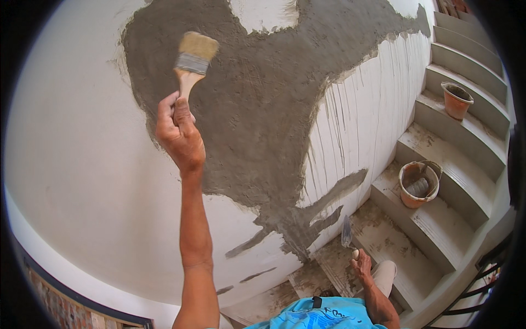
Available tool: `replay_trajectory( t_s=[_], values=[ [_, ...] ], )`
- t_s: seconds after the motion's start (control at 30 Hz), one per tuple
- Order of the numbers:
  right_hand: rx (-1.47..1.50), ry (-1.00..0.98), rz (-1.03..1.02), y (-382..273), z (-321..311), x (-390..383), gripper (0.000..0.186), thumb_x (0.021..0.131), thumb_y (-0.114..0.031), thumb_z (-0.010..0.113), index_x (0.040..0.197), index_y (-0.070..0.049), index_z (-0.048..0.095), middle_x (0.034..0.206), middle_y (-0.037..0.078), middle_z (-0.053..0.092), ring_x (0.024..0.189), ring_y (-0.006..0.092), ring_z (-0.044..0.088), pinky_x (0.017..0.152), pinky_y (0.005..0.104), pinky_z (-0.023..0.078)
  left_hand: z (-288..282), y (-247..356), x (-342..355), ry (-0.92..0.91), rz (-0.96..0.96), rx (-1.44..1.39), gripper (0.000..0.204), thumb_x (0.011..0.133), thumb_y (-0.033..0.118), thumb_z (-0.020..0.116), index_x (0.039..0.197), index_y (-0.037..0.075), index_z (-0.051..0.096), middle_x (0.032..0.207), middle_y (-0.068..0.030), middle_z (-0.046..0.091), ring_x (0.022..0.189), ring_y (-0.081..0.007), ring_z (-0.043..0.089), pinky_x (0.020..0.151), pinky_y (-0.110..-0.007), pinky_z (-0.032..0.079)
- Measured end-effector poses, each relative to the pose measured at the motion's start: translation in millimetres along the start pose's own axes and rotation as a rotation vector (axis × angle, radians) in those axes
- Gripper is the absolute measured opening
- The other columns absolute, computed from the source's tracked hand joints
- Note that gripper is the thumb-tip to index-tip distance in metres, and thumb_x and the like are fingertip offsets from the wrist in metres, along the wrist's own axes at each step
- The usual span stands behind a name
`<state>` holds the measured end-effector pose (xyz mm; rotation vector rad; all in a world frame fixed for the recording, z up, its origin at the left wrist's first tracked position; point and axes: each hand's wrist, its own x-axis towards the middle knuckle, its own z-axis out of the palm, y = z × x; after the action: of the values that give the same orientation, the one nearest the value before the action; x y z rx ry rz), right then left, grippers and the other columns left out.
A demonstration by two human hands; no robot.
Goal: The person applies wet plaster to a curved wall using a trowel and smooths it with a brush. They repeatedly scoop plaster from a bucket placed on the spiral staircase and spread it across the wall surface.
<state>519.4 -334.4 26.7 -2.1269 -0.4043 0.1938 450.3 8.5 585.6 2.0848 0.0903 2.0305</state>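
1. Before grey plaster (252, 126) in the head view, the left hand (182, 134) grips an upright brush (193, 63); hard strokes could gouge soft plaster.
2. Above the steps (392, 241), the right hand (362, 267) seems curled round a trowel (346, 232); a slack grip could drop it.

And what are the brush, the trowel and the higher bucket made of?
Brush: tan bristles, natural or synthetic; grey band, probably metal, from its dull sheen; pale, smooth handle, likely wood. Trowel: likely metal blade, grey and slightly shiny. Bucket: probably plastic, from its orange colour and thin wall, smeared grey.
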Motion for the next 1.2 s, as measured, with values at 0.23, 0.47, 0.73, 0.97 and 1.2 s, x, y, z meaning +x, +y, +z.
replay_trajectory(
  t_s=[0.23,0.47,0.73,0.97,1.2],
  values=[
    [-0.021,0.027,-0.021,7,-5,-1,0.033,0.072,-0.020,0.068,0.091,-0.002,0.048,0.079,0.024,0.061,0.080,0.0475,0.062,0.071,0.0518,0.048,18,14,-46,0.028,-0.467,-0.382,0.025,0.108,0.026,0.046,0.105,0.002,0.053,0.070,0.0009,0.044,0.047,-0.0031,0.037,0.035,-0.021,0.032],
    [-0.012,-0.009,-0.062,23,5,2,0.031,0.075,-0.020,0.066,0.093,-0.002,0.049,0.082,0.025,0.061,0.081,0.0483,0.061,0.071,0.0519,0.047,75,4,-77,0.028,-0.423,-0.290,0.023,0.108,0.021,0.046,0.103,0.000,0.053,0.070,-0.0009,0.049,0.055,-0.0078,0.044,0.049,-0.026,0.040],
    [-0.064,0.026,-0.017,33,10,2,0.032,0.074,-0.018,0.070,0.094,-0.003,0.049,0.084,0.025,0.061,0.083,0.0484,0.060,0.071,0.0526,0.047,90,21,-112,-0.121,-0.563,-0.410,0.020,0.108,0.018,0.046,0.103,-0.001,0.052,0.070,-0.0022,0.048,0.053,-0.0080,0.043,0.046,-0.028,0.039],
    [-0.051,-0.016,-0.053,35,12,1,0.034,0.074,-0.018,0.072,0.094,-0.004,0.049,0.085,0.023,0.062,0.083,0.0476,0.061,0.072,0.0530,0.048,107,28,-82,-0.065,-0.559,-0.445,0.023,0.109,0.020,0.043,0.102,0.000,0.050,0.072,-0.0026,0.047,0.047,-0.0082,0.040,0.037,-0.027,0.037],
    [-0.062,0.024,0.006,31,12,0,0.031,0.074,-0.018,0.070,0.092,-0.003,0.049,0.082,0.024,0.062,0.080,0.0476,0.062,0.072,0.0530,0.048,105,40,-121,-0.167,-0.590,-0.526,0.029,0.110,0.025,0.040,0.106,-0.001,0.051,0.072,0.0008,0.043,0.045,-0.0034,0.041,0.034,-0.021,0.041]
  ],
)
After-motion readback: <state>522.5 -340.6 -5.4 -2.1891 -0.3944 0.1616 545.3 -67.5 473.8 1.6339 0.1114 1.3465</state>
